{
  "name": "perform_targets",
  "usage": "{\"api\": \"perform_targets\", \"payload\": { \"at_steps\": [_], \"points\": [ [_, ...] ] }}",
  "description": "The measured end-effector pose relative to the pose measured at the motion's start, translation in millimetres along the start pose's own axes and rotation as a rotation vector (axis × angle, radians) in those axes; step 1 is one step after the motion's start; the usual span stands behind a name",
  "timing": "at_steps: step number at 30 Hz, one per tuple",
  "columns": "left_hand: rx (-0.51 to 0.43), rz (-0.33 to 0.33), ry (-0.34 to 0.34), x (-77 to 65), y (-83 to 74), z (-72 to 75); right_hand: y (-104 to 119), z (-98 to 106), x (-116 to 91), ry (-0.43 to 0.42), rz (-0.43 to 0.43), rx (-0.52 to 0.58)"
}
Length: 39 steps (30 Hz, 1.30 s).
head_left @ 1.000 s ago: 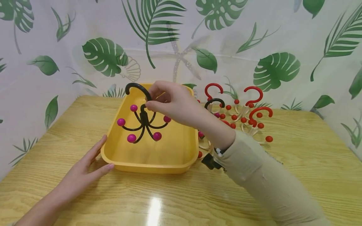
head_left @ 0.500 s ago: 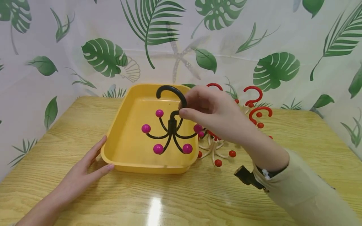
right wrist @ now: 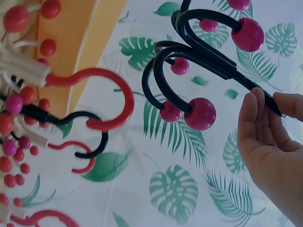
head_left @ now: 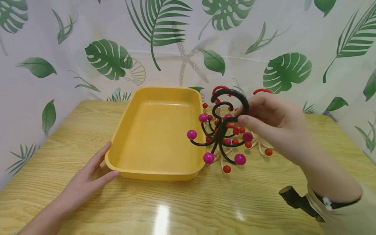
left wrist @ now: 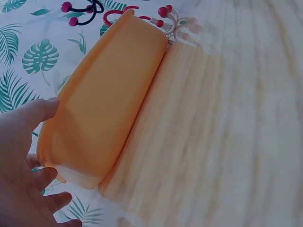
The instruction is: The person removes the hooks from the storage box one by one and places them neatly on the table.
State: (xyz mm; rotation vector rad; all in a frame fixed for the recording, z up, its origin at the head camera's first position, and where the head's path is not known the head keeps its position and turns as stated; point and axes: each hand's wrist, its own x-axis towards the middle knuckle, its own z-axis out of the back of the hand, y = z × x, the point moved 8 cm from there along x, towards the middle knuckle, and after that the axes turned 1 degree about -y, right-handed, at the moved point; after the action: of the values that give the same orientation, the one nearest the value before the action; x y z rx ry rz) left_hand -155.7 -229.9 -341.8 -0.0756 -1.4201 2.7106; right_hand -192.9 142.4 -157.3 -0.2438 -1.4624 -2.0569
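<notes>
Black hook (head_left: pixel 221 133) with the pink balls is what I'm carrying, but left first: my left hand (head_left: pixel 88 178) lies flat and relaxed against the yellow tray (head_left: pixel 123 120). The hook hangs just right of it, above the pile of hooks (head_left: pixel 249 137), pinched by my right hand (head_left: pixel 276 122). I'd lower slowly, or prongs snag.

By the right hand's fingers (head_left: pixel 249 122): black plastic hook hanger (head_left: pixel 221 130) with magenta ball tips. Beyond them, cream hangers with red hooks and balls (head_left: pixel 255 140). Beside the left hand's fingers (head_left: pixel 101 163): plain yellow plastic tray (head_left: pixel 123 130). Backdrop: white, green leaves (head_left: pixel 286 73).
</notes>
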Motion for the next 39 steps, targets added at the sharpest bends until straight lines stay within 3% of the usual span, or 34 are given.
{"api": "perform_targets", "payload": {
  "at_steps": [6,11,18,21,25,32,39],
  "points": [
    [-0.005,0.002,0.004,-0.7,1.3,-0.2,-13.7,35.6,-19.2,-0.087,-0.028,0.063],
    [-0.011,0.007,0.0,-0.4,0.7,0.0,-25.2,61.6,-33.0,-0.166,-0.088,-0.212],
    [-0.008,0.0,-0.004,1.1,1.1,-0.7,-43.7,82.9,-45.7,-0.199,-0.149,-0.271],
    [-0.02,-0.003,-0.003,1.4,0.6,-0.7,-53.8,88.9,-49.8,-0.208,-0.209,-0.354],
    [-0.021,-0.001,-0.001,1.5,0.8,-0.6,-69.3,93.2,-53.7,-0.2,-0.244,-0.371],
    [-0.015,0.026,0.001,-0.4,1.8,-0.1,-94.6,90.5,-55.7,-0.158,-0.22,-0.289],
    [-0.019,0.035,0.008,-0.7,2.7,0.8,-117.1,93.5,-61.8,-0.152,-0.312,-0.316]
  ]
}}
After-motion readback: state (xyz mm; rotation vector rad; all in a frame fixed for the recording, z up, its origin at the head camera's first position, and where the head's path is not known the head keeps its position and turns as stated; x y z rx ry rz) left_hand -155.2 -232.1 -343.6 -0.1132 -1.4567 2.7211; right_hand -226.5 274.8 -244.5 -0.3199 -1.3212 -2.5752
